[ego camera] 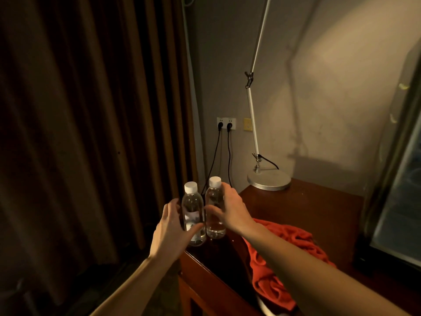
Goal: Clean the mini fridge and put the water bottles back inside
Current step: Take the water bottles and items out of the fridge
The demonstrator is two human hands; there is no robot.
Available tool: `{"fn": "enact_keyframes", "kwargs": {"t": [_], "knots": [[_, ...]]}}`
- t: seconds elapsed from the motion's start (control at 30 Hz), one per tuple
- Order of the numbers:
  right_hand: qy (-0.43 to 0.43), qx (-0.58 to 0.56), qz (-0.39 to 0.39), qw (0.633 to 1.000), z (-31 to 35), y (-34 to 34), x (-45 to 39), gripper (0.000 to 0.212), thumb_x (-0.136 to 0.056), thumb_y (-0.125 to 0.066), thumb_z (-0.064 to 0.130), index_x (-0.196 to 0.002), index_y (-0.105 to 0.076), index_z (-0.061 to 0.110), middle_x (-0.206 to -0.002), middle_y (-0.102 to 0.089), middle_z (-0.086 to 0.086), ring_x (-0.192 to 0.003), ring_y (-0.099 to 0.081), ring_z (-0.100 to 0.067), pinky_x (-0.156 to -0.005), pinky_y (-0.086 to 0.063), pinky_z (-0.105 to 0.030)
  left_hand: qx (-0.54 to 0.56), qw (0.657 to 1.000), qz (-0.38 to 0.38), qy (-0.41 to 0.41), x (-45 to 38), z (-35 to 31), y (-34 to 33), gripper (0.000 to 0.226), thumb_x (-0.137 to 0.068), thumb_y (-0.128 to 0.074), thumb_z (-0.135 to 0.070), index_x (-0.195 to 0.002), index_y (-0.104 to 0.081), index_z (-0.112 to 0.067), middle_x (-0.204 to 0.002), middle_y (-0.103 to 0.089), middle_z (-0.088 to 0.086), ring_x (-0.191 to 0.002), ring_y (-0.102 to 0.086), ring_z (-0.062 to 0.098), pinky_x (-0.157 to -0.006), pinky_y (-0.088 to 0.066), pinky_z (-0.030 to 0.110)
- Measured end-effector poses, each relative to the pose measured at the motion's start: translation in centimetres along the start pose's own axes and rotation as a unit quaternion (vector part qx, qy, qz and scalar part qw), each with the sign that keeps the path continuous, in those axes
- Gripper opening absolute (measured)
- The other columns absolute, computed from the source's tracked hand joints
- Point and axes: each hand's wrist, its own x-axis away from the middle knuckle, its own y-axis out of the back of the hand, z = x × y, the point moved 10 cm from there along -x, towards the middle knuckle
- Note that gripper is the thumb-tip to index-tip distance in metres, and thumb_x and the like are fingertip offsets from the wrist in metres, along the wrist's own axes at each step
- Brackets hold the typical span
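Note:
Two clear water bottles with white caps stand side by side at the left corner of a dark wooden table [307,206]. My left hand [169,229] wraps the left bottle [192,208], fingers on its left side and thumb across its front. My right hand [230,212] holds the right bottle [214,201], with fingers behind its shoulder and thumb on its front. Both bottles rest upright on the tabletop. The mini fridge [396,197] with a glass door stands at the right edge of the view; its inside is too dim to make out.
A crumpled red cloth [284,252] lies on the table under my right forearm. A desk lamp's round metal base [268,181] stands at the back of the table. Two black cords hang from wall sockets [226,123]. Dark curtains [91,133] fill the left.

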Motion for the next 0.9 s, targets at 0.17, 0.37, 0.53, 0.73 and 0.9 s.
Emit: {"fn": "enact_keyframes", "kwargs": {"t": [0.17,0.37,0.53,0.73,0.9], "knots": [[0.004,0.015,-0.011,1.0,0.3,2.5,2.0,0.082,-0.079,-0.076,0.046,-0.143,-0.033,0.018,-0.135,-0.05,-0.006,-0.127,-0.047,-0.023,-0.105,-0.04,-0.038,-0.021,0.998,-0.034,-0.041,1.4,-2.1,1.3,0.046,-0.079,-0.072,-0.052,-0.107,-0.041,-0.032,-0.104,-0.048,-0.016,-0.078,-0.057,0.004,-0.058,-0.051,0.023],[0.0,0.126,-0.051,0.991,-2.2,9.6,7.0,0.081,-0.084,-0.069,0.047,-0.149,-0.031,0.018,-0.146,-0.045,-0.005,-0.134,-0.042,-0.022,-0.108,-0.039,-0.039,-0.007,0.986,0.021,-0.166,3.4,-11.9,-3.4,0.041,-0.08,-0.069,-0.049,-0.108,-0.047,-0.029,-0.101,-0.055,-0.012,-0.09,-0.06,0.012,-0.07,-0.054,0.038],[-0.036,0.232,-0.07,0.97,-6.8,18.2,13.1,0.075,-0.088,-0.064,0.046,-0.149,-0.032,0.016,-0.144,-0.045,-0.005,-0.134,-0.04,-0.024,-0.107,-0.039,-0.04,-0.008,0.968,0.091,-0.235,5.9,-20.6,-9.9,0.054,-0.081,-0.068,-0.048,-0.124,-0.054,-0.019,-0.117,-0.058,-0.003,-0.11,-0.057,0.019,-0.089,-0.05,0.04],[-0.122,0.291,-0.095,0.944,-12.1,27.8,20.7,0.076,-0.089,-0.064,0.045,-0.151,-0.03,0.016,-0.151,-0.041,-0.002,-0.14,-0.033,-0.021,-0.11,-0.036,-0.04,-0.011,0.939,0.147,-0.31,10.0,-30.5,-16.1,0.061,-0.087,-0.057,-0.057,-0.136,-0.046,-0.021,-0.135,-0.052,-0.004,-0.123,-0.051,0.017,-0.098,-0.045,0.034],[-0.204,0.314,-0.128,0.918,-15.1,34.4,26.5,0.071,-0.09,-0.063,0.045,-0.149,-0.031,0.021,-0.145,-0.045,-0.003,-0.133,-0.041,-0.025,-0.104,-0.041,-0.041,0.019,0.914,0.171,-0.366,13.4,-37.9,-19.6,0.06,-0.087,-0.055,-0.058,-0.134,-0.047,-0.022,-0.135,-0.051,-0.005,-0.123,-0.051,0.017,-0.096,-0.046,0.032]]}}
